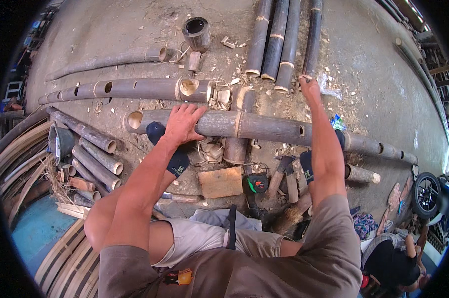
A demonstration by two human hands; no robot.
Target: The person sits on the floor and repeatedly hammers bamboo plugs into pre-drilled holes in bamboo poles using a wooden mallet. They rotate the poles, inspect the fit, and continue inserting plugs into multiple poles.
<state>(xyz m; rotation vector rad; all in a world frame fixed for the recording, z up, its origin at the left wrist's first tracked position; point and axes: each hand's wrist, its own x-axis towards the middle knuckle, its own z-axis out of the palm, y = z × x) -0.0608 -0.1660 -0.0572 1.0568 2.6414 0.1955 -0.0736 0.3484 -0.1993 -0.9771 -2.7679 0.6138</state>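
Note:
A long dark bamboo pole [214, 123] with cut openings lies crosswise in front of me, resting over a short bamboo piece [236, 149]. My left hand [183, 121] lies on its left part, fingers stretched across the top and thumb apart. Farther off to the right, my right hand [310, 89] closes at the near end of a slim dark bamboo pole [313, 42]; the hand partly hides that end. Three more bamboo poles [278, 39] lie just left of it. Beyond my left hand, another bamboo pole [120, 89] with cut openings runs parallel to the first.
A short bamboo cup [196, 34] stands near a mallet-like wooden piece [194, 62]. A tape measure [257, 184], a wooden block [220, 182] and hand tools [283, 174] lie before my lap. Bamboo pieces [98, 159] pile at left. Another person [393, 263] sits at lower right, near a wheel [427, 195].

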